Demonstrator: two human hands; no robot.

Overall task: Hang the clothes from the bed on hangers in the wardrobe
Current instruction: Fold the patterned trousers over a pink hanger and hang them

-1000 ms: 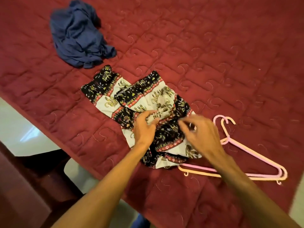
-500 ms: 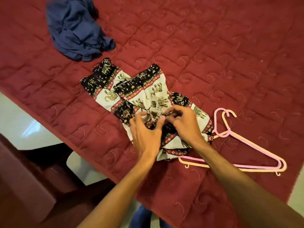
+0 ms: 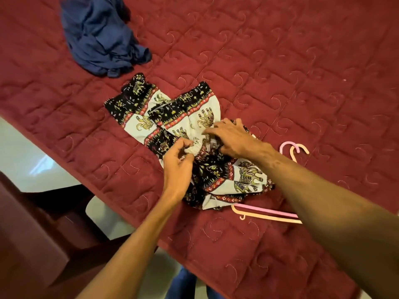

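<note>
A black-and-white garment with an elephant print [image 3: 172,117] lies crumpled on the red quilted bed [image 3: 280,61]. My left hand [image 3: 178,167] pinches its gathered white waistband near the middle. My right hand [image 3: 232,138] lies over the cloth just right of that, fingers spread and curled into the fabric. Two plastic hangers, one pink [image 3: 289,146] and one peach [image 3: 259,215], lie stacked on the bed to the right, partly under the garment and my right forearm. A crumpled blue garment [image 3: 101,37] sits at the upper left of the bed.
The bed's edge runs diagonally from the left to the bottom right. Beyond it there is pale floor [image 3: 26,160] and dark wooden furniture [image 3: 32,244] at the lower left. The wardrobe is out of view.
My right hand has moved up and left onto the waistband area, beside my left hand. The garment has been bunched and shifted; the view has moved closer.
</note>
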